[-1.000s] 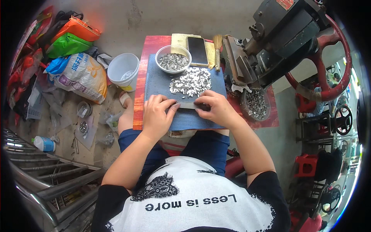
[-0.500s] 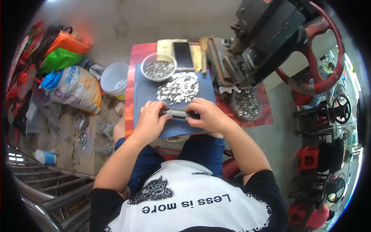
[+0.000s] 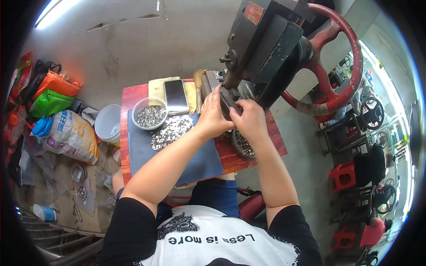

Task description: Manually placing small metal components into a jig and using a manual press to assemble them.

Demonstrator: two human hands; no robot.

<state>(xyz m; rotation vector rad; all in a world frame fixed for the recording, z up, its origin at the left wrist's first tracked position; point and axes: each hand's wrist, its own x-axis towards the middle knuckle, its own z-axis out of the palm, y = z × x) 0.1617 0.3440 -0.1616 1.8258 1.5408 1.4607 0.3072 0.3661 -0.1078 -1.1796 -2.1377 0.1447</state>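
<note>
At the base of a dark hand press (image 3: 266, 48), both my hands close around a dark, narrow metal bar (image 3: 229, 100). My left hand (image 3: 212, 116) lies along its left side, fingers reaching up toward the press. From the right, my right hand (image 3: 250, 117) grips the near end with bent fingers and thumb. The palms partly hide the bar. Left of my hands, small silvery metal pieces (image 3: 171, 132) lie spread on a blue mat (image 3: 199, 162). A clear round tub (image 3: 151, 113) holds more of them. Below my right hand, another tub (image 3: 242, 148) of metal bits is partly covered.
A phone (image 3: 176, 95) rests on a yellow cloth (image 3: 156, 87), beside a wooden-handled brush (image 3: 198, 86). The press's red handwheel (image 3: 355, 66) rises at the right. A white bucket (image 3: 108, 124) and a stuffed sack (image 3: 66, 135) stand left of the red table (image 3: 133, 91).
My hands have gone from above the mat, where they held the bar level, to the press at the right, taking the bar along. The view has shifted right too.
</note>
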